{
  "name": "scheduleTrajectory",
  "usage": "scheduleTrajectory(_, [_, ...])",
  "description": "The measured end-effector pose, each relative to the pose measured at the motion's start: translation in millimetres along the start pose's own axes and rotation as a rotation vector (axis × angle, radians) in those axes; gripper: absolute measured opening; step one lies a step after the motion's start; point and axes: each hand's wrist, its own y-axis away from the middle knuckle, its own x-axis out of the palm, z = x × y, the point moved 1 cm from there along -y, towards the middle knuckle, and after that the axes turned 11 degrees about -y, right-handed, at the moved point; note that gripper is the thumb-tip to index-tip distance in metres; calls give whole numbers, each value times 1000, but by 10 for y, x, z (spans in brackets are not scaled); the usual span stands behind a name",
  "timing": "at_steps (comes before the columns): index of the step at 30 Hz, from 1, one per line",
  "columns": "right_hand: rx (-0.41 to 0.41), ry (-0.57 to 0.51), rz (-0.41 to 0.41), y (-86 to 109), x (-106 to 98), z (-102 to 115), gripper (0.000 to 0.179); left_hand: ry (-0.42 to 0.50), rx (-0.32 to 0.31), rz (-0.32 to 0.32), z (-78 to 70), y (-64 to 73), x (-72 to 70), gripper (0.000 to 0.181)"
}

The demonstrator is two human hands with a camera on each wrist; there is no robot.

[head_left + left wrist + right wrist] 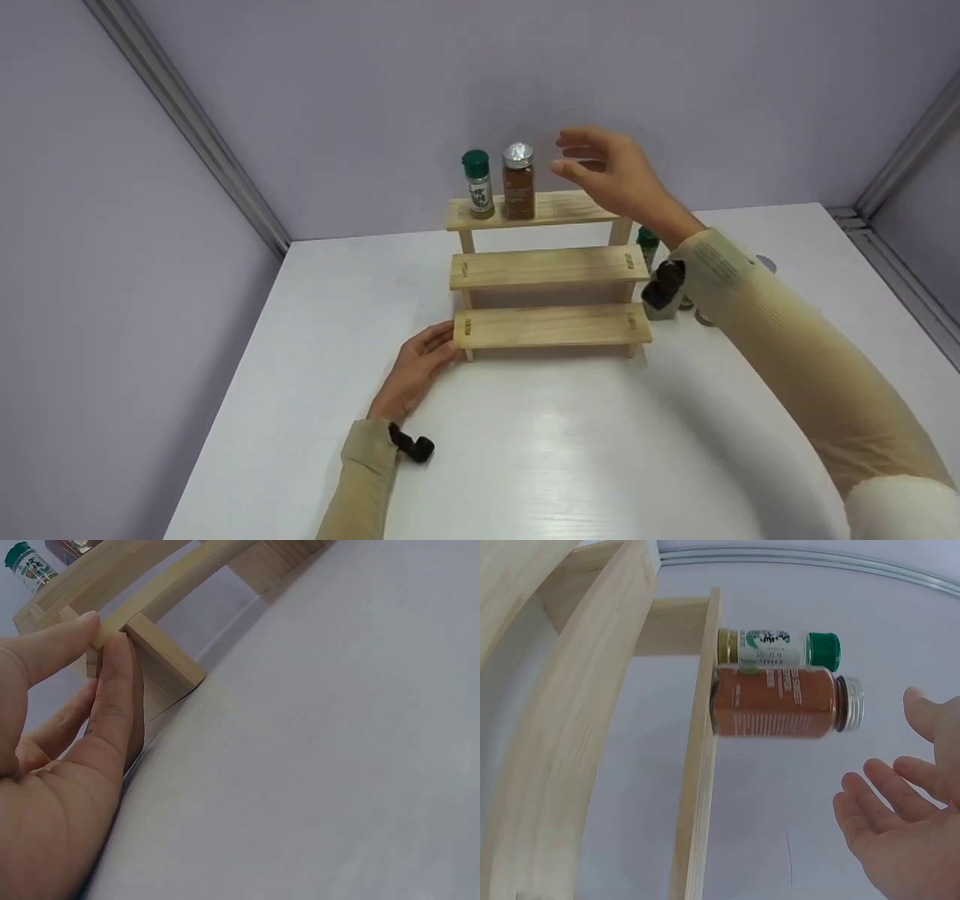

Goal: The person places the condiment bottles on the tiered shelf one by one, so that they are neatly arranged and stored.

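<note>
A three-step wooden spice rack [551, 326] stands on the white table. My left hand [420, 367] pinches the left end of its lowest step, the thumb [64, 645] at the board's edge and the fingers against the end. On the top step, a green-capped spice bottle [478, 187] and a jar of reddish-brown spice [519, 187] with a silver lid stand upright side by side at the left. My right hand [611, 169] hovers to the right of the jar, apart from it, with nothing in it. Its fingers [889, 795] are spread and slightly bent.
Right of the rack, partly hidden by my right forearm, stand several more containers, among them a green-capped bottle [646, 244]. A pale wall [375, 112] rises close behind the rack. The white table [525, 465] extends in front.
</note>
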Motion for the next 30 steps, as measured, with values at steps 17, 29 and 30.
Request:
scheduleTrajectory(17, [28, 119, -97, 580, -792, -151, 54, -7, -3, -47, -100, 42, -84, 54])
scheduleTrajectory(29, [138, 192, -106, 941, -1174, -646, 57, 13, 2, -50, -79, 116, -109, 55])
scheduleTrajectory(30, [142, 195, -107, 969, -1193, -677, 56, 11, 3, -49, -77, 113, -110, 55])
